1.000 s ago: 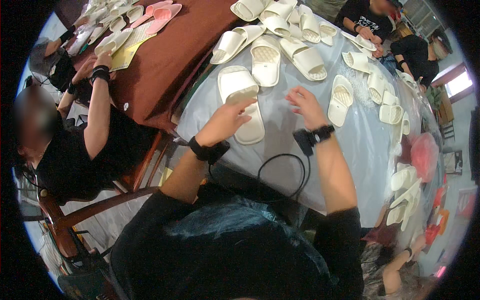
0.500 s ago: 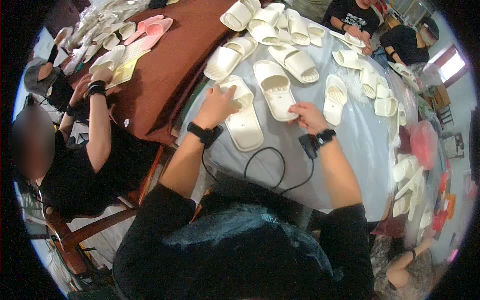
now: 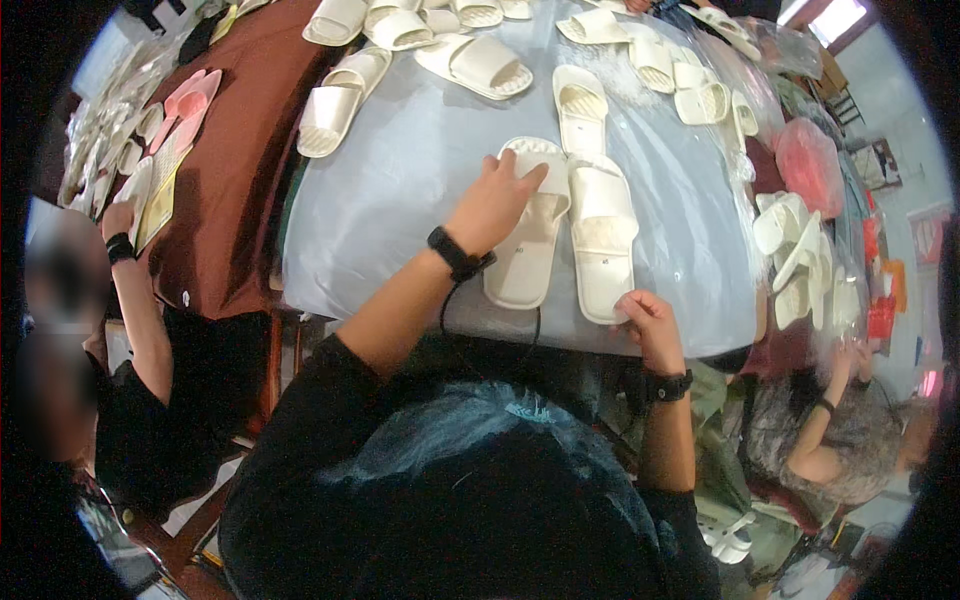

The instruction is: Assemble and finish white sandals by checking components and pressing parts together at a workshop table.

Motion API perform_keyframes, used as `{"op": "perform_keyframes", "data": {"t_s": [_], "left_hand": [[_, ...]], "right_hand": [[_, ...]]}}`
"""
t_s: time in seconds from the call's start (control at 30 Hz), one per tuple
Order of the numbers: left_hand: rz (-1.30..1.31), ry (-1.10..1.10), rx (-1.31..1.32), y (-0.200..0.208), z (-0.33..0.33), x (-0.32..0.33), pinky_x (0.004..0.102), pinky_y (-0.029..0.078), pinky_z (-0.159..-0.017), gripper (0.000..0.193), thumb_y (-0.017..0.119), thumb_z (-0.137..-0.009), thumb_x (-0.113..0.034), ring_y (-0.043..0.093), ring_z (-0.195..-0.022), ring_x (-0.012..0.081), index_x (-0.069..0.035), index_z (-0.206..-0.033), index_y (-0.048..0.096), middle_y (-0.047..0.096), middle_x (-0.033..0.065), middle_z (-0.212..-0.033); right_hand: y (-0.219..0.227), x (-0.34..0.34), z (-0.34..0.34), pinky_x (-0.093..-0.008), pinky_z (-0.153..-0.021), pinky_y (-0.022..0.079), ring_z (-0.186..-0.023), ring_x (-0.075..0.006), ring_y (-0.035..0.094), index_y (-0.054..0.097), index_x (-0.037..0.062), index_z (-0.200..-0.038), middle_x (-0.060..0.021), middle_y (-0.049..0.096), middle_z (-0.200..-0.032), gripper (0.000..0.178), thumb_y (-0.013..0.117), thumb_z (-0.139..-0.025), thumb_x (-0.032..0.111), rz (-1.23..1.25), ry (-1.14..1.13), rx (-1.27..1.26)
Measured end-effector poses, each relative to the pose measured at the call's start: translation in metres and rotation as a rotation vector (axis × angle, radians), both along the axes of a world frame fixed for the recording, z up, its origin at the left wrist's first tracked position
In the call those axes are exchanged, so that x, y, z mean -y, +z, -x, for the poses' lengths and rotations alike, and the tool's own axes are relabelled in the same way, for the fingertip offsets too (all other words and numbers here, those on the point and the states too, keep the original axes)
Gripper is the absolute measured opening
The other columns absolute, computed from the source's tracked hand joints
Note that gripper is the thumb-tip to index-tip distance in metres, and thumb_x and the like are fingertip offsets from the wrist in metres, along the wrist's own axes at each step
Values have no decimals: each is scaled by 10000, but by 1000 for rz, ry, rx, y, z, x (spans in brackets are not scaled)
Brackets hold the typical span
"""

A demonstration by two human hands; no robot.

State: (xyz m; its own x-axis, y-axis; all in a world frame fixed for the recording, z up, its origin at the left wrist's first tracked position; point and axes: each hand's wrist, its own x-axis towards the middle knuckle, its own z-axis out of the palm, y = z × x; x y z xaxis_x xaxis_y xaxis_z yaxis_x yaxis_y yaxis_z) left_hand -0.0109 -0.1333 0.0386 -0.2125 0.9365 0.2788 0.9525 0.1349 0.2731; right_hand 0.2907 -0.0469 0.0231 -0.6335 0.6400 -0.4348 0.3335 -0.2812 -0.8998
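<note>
Two white slide slippers lie side by side on the grey plastic-covered table, heels toward me. My left hand (image 3: 488, 207) grips the strap area of the left slipper (image 3: 520, 268), its fingers bent over the strap near the toe. At the heel of the right slipper (image 3: 604, 255), my right hand (image 3: 650, 325) pinches the edge between thumb and fingers. The right slipper's toe meets the heel of another white slipper (image 3: 581, 108) lying beyond it. Black bands sit on both my wrists, and a cord hangs from the left one.
More white slippers (image 3: 473, 66) lie across the far side of the table (image 3: 400, 220). To the left, a brown-covered table (image 3: 235, 150) bears pink slippers (image 3: 187, 108), and a person works there. At right are a pink plastic bag (image 3: 808, 165), heaped slippers (image 3: 790, 255) and another person's arms.
My hands have brought the two slippers close together, side by side. The right slipper has come nearer to me and to the left one. My view has shifted to the right.
</note>
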Motion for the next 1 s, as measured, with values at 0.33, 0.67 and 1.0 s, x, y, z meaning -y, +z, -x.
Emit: {"op": "perform_keyframes", "data": {"t_s": [0.33,0.67,1.0], "left_hand": [[-126,-127,66,59,-54,37,450,495,-773,587,647,-826,-91,563,-904,370,-153,-1381,468,551,187,-1013],[-24,-336,336,31,-98,73,438,496,-694,339,616,-862,-128,613,-796,341,-82,-1196,577,607,127,-845],[-80,-173,225,47,-82,113,425,515,-769,251,614,-815,-68,623,-915,348,16,-1051,596,634,168,-1021]], "right_hand": [[48,23,-23,-347,-727,433,-859,-251,541,641,64,-890,-52,621,-871,63,616,-878,120,-1274,37,540],[97,80,15,-385,-674,470,-794,-306,576,649,95,-873,-89,588,-847,75,661,-799,90,-1100,145,208],[90,87,33,-366,-689,497,-801,-311,609,637,47,-936,-134,602,-868,126,648,-817,9,-1138,104,83]]}}
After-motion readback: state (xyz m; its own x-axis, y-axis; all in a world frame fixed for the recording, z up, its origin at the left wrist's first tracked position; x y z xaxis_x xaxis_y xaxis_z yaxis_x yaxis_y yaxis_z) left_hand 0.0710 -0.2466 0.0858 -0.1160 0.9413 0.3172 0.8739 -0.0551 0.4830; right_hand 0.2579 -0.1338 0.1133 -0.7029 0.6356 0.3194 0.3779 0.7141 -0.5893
